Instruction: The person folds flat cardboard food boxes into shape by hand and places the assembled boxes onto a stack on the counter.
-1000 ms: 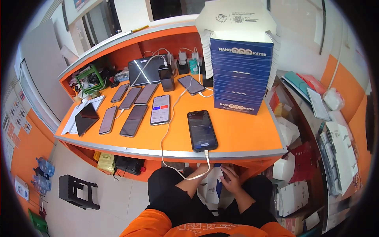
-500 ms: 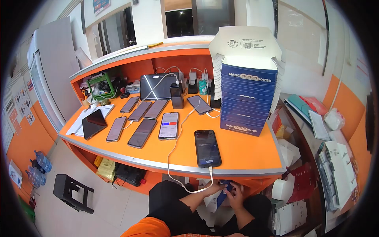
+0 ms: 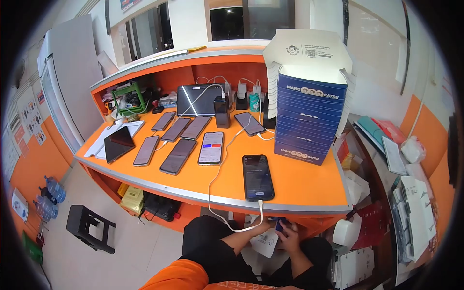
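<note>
Below the table's front edge, both hands are on a blue-and-white cardboard food box (image 3: 265,245), its white printed flap hanging down between my knees. My left hand (image 3: 262,225) is at the box's upper left, its fingers partly hidden by the box and table edge. Fingers bent, my right hand (image 3: 288,235) grips the blue side from the right. Directly above on the table lies a black smartphone (image 3: 258,178) with a lit screen, and a white charging cable (image 3: 229,227) loops from it past my left hand.
A tall stack of blue boxes (image 3: 309,116) stands at the table's right. Several phones lie across the orange table (image 3: 227,186), with a tablet (image 3: 119,144), a propped tablet (image 3: 200,101) and a power bank (image 3: 222,113). A black stool (image 3: 91,227) stands left; cartons (image 3: 355,266) fill the lower right.
The box between my hands has turned: its white printed flap now faces up where the blue side showed before. The view has shifted slightly, and the phone's screen text has changed.
</note>
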Available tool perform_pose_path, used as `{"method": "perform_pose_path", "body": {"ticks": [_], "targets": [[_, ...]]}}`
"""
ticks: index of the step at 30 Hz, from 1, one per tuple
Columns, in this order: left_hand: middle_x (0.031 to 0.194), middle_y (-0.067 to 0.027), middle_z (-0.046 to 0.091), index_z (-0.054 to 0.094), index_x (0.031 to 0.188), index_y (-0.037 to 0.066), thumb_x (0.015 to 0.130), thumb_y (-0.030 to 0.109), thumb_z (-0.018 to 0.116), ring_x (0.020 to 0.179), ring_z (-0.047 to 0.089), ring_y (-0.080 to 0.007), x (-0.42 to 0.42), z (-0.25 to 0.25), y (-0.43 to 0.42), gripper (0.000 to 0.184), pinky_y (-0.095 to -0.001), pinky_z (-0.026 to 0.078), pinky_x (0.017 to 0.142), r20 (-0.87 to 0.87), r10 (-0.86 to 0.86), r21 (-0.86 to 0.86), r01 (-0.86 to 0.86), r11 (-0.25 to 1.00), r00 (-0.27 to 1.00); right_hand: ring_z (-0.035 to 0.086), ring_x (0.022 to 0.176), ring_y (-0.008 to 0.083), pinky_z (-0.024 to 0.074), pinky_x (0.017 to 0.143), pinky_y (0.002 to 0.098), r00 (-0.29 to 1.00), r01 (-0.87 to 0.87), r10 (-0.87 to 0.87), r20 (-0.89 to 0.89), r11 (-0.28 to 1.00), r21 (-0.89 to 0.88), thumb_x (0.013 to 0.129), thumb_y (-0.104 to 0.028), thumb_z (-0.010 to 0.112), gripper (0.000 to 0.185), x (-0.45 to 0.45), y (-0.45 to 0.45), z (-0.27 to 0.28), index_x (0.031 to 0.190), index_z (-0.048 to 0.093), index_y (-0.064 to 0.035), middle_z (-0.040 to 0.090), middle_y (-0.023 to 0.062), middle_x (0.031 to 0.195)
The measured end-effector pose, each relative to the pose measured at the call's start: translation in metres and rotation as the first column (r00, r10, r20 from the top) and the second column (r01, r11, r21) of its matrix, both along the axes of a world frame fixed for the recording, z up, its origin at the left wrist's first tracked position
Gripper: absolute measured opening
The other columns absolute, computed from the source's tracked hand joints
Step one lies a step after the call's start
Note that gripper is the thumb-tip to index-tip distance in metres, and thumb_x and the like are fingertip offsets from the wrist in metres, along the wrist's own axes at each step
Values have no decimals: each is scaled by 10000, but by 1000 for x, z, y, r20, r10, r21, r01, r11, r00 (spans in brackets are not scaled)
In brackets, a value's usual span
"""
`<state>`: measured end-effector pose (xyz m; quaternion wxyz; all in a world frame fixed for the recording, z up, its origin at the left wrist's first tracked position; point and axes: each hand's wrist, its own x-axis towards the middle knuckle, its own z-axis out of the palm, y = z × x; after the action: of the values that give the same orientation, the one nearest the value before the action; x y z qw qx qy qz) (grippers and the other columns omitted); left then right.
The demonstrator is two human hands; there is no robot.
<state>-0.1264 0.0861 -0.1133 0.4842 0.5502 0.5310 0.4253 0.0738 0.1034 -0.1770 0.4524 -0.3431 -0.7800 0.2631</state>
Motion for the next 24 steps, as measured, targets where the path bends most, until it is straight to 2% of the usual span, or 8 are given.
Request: {"method": "perform_pose_path", "body": {"ticks": [3, 7, 10, 13, 16, 19, 21, 24], "targets": [[1304, -183, 634, 573, 1333, -6, 862, 89, 703, 1182, 624, -283, 2, -2, 0, 497, -390, 502, 970, 65, 16, -18, -15, 1000, 998, 618, 1036, 169, 539, 795, 262, 999, -27, 22, -45, 991, -133, 768, 13, 834, 492, 2, 1, -8, 1240, 733, -80, 543, 124, 1364], [1287, -199, 636, 573, 1293, -29, 851, 76, 719, 1153, 653, -282, 6, -15, 3, 477, -385, 551, 919, 79, 15, 70, -21, 997, 997, 615, 994, 169, 538, 803, 266, 994, -49, 33, -106, 986, -158, 777, 14, 828, 481, 1, -2, -7, 1240, 735, -82, 552, 124, 1327], [1249, -208, 648, 570, 1273, -35, 841, 68, 729, 1105, 682, -299, 9, -23, 3, 471, -381, 581, 875, -186, 72, 126, -49, 991, 980, 614, 983, 172, 536, 808, 268, 990, -43, 21, -139, 987, -157, 787, 7, 823, 461, -1, -7, -5, 1232, 739, -80, 552, 126, 1300], [1171, -218, 682, 582, 1260, -28, 822, 85, 741, 1004, 716, -340, 13, -33, 3, 479, -392, 588, 832, -250, 131, 167, -90, 982, 959, 617, 978, 184, 531, 823, 279, 986, -35, 11, -166, 989, -144, 803, -7, 815, 434, -5, -13, 2, 1225, 740, -74, 550, 129, 1285], [1087, -224, 709, 598, 1231, -27, 807, 110, 750, 939, 730, -357, 20, -4, -12, 471, -404, 587, 815, -256, 154, 192, -105, 976, 954, 622, 975, 196, 529, 848, 299, 989, -18, -2, -149, 991, -131, 821, -18, 804, 414, -5, -16, 2, 1227, 737, -65, 549, 132, 1283], [1058, -235, 716, 609, 1204, -30, 807, 129, 748, 931, 734, -354, 19, -12, -10, 450, -417, 582, 810, -314, 136, 210, -71, 975, 939, 627, 977, 205, 529, 863, 309, 990, -9, -10, -143, 992, -128, 832, -12, 791, 408, -6, -15, -3, 1234, 730, -56, 549, 131, 1285], [1069, -239, 713, 610, 1202, -26, 808, 144, 749, 936, 733, -353, 19, -22, -7, 451, -423, 580, 808, -305, 146, 150, -104, 983, 941, 630, 982, 211, 530, 860, 305, 987, -13, -8, -163, 992, -127, 834, 3, 783, 414, -8, -17, -2, 1240, 725, -52, 546, 131, 1289], [1079, -243, 711, 608, 1204, -29, 810, 188, 750, 957, 728, -357, 20, -21, -4, 472, -430, 573, 820, -325, 149, 8, -155, 988, 934, 625, 993, 192, 536, 859, 292, 998, -8, 5, -69, 999, -40, 835, 42, 768, 482, -7, -13, 1, 1302, 681, -38, 536, 123, 1301]]}}
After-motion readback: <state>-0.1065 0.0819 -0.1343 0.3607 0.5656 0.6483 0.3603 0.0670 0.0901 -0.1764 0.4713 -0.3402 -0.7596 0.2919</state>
